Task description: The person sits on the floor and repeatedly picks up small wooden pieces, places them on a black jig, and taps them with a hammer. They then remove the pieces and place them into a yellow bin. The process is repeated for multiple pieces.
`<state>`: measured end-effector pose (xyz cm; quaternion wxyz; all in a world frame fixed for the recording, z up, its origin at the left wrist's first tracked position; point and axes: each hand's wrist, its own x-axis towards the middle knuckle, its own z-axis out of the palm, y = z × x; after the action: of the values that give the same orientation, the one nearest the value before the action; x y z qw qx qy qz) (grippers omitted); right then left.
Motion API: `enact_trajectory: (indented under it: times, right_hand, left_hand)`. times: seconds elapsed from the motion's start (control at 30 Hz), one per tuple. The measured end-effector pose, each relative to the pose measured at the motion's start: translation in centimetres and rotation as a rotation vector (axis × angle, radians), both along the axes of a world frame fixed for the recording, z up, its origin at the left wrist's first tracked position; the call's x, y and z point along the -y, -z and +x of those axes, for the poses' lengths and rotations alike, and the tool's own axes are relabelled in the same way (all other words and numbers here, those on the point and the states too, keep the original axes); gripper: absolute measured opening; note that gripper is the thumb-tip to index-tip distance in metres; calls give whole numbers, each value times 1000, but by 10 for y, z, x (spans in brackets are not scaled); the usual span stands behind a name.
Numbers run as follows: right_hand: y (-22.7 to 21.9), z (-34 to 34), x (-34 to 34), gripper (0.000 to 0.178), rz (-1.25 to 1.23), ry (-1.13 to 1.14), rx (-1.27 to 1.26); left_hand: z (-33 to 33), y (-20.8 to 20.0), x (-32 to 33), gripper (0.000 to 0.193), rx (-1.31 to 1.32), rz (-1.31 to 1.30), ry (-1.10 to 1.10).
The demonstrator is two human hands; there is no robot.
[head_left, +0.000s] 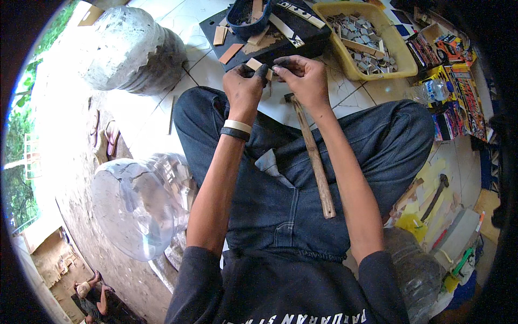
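Observation:
My left hand (pixel 241 90) is closed, pinching a small flat piece of pale wood (pixel 253 64) between thumb and fingers. Close beside it, my right hand (pixel 305 80) has its thumb and fingertips pressed together at the wood's edge; whatever they grip is too small to make out. Dark stains cover the fingertips. Both hands are just in front of a low black block (pixel 312 46), on which lie an orange-brown wood strip (pixel 231 53) and other small pieces. A wooden-handled hammer (pixel 314 156) rests across my lap, its head near my right wrist.
A blue bowl (pixel 233 27) stands on the block. To its right sits a yellow tub (pixel 350 69) of small grey pieces. A whitish drum-shaped container (pixel 129 51) and a clear plastic one (pixel 132 210) are at left. Another hammer (pixel 436 195) lies right; a person (pixel 94 299) sits lower left.

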<state>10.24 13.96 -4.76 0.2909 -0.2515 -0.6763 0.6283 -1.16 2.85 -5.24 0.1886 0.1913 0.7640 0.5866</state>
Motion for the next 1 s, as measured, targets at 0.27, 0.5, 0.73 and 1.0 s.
enact_trajectory:
  times: [0.27, 0.5, 0.73, 1.0]
  right_hand:
    - [-2, -1, 7, 9, 273, 28, 103]
    - [-9, -5, 14, 8, 313, 72, 143]
    - [-7, -7, 21, 8, 512, 125, 137]
    - [-12, -4, 28, 8, 739, 174, 126]
  left_hand:
    - [-5, 13, -2, 26, 68, 103, -31]
    - [-4, 12, 1, 22, 109, 69, -14]
    - [-6, 20, 1, 28, 138, 180, -42]
    - [-2, 13, 0, 28, 33, 146, -37]
